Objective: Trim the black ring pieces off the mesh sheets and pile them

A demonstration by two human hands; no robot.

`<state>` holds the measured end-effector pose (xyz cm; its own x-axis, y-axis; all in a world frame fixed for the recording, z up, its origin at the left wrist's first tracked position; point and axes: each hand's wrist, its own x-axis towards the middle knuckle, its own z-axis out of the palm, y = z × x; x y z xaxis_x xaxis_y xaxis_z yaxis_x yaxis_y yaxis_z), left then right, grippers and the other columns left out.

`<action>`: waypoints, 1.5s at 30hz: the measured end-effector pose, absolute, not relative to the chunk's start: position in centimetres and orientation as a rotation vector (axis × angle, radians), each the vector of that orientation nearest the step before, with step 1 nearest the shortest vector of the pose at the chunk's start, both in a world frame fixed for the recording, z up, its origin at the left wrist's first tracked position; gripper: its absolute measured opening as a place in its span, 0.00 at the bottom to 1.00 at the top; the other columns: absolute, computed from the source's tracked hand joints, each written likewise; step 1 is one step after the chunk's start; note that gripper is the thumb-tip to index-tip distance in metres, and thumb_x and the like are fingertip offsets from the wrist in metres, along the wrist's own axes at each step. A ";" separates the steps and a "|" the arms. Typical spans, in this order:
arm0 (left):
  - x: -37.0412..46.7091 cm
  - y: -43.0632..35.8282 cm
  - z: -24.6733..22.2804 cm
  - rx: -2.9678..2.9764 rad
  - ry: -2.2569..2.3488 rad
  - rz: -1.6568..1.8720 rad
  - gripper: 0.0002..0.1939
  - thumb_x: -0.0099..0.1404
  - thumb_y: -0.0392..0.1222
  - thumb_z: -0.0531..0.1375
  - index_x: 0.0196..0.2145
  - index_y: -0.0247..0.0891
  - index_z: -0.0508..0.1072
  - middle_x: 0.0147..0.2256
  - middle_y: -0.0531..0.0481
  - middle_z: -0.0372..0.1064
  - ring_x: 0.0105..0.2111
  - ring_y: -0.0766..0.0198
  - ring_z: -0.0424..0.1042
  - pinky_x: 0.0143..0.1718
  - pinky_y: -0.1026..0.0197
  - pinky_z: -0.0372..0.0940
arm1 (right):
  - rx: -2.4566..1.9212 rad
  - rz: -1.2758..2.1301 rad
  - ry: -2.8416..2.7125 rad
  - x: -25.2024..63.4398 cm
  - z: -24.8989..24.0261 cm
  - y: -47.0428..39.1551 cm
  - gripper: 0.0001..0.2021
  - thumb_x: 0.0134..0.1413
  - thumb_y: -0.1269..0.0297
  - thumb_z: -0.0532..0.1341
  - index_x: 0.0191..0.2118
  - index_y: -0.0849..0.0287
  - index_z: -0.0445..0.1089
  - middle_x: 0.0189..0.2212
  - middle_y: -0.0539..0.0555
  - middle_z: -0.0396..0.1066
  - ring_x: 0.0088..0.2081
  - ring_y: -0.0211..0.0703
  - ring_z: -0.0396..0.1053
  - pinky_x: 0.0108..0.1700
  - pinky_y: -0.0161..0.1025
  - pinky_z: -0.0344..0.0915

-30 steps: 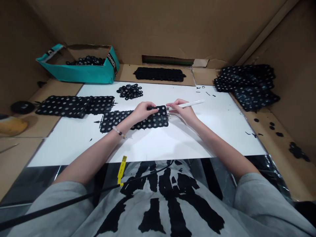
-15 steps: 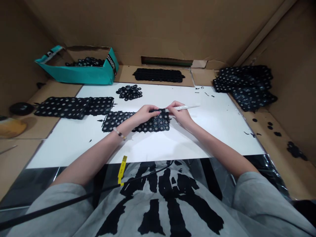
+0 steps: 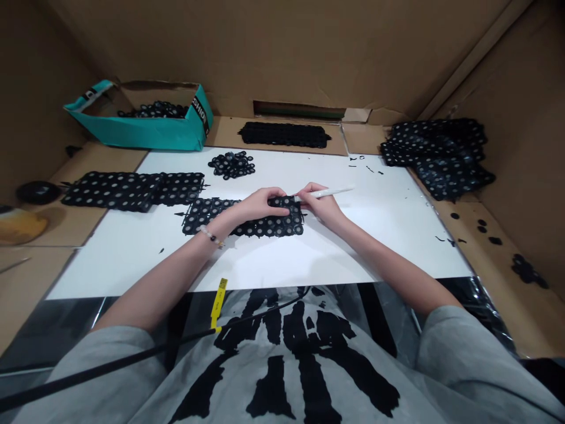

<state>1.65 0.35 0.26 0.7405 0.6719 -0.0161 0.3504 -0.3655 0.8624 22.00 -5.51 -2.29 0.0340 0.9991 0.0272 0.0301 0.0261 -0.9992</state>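
My right hand (image 3: 323,205) is closed round a white pen-like tool (image 3: 334,191), its tip end at the far right corner of a black dotted sheet (image 3: 269,227). My left hand (image 3: 260,204) lies across that sheet, thumb on top near the same corner; whether it pinches or only presses, I cannot tell. The sheet lies flat around the middle of the white counter (image 3: 282,265), its long sides roughly along the near and far edges.

To do this well, I judge, the left fingers should brace the sheet close to the tip yet out of its line, and the tool wants short, light strokes so that the thin edge does not buckle.

Farther out, a small pile of black pieces (image 3: 232,165) sits by the far edge, left of centre. Other dotted sheets (image 3: 110,191) overlap the left edge, a heap of them (image 3: 436,150) covers the far right corner, and dark scraps (image 3: 369,169) lie just short of it.
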 end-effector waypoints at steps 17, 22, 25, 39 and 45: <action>1.9 0.7 -1.5 1.916 0.926 0.544 0.23 0.51 0.47 0.69 0.44 0.38 0.73 0.41 0.47 0.74 0.39 0.58 0.71 0.44 0.56 0.64 | -1.321 1.080 -1.393 22.9 -1.5 -6.3 0.09 0.49 0.58 0.65 0.27 0.57 0.69 0.23 0.49 0.68 0.28 0.40 0.66 0.32 0.38 0.64; 2.0 0.6 -1.6 1.872 0.934 0.582 0.24 0.51 0.46 0.70 0.45 0.38 0.73 0.42 0.47 0.74 0.41 0.58 0.71 0.43 0.57 0.64 | -1.305 1.069 -1.391 22.6 -1.6 -6.4 0.11 0.50 0.55 0.65 0.27 0.57 0.67 0.21 0.47 0.65 0.25 0.38 0.62 0.29 0.37 0.59; 2.2 0.3 -1.3 1.779 0.935 0.579 0.25 0.50 0.45 0.70 0.46 0.37 0.73 0.44 0.46 0.74 0.43 0.57 0.71 0.44 0.57 0.64 | -1.323 0.949 -1.476 22.1 -1.5 -6.9 0.12 0.52 0.54 0.63 0.27 0.56 0.66 0.22 0.48 0.64 0.26 0.39 0.60 0.30 0.37 0.57; 1.0 0.9 -0.1 2.029 1.018 0.529 0.18 0.57 0.48 0.66 0.43 0.36 0.76 0.44 0.43 0.75 0.45 0.53 0.71 0.50 0.53 0.62 | -1.312 0.982 -1.439 23.0 -1.5 -6.1 0.11 0.52 0.55 0.64 0.27 0.55 0.66 0.24 0.49 0.67 0.28 0.41 0.63 0.32 0.39 0.60; 1.5 0.8 -0.8 2.032 0.898 0.514 0.14 0.61 0.50 0.62 0.37 0.37 0.76 0.39 0.46 0.76 0.42 0.56 0.71 0.49 0.54 0.63 | -1.190 1.086 -1.361 22.6 -1.5 -5.9 0.11 0.52 0.54 0.65 0.29 0.57 0.70 0.40 0.54 0.75 0.42 0.44 0.70 0.43 0.40 0.64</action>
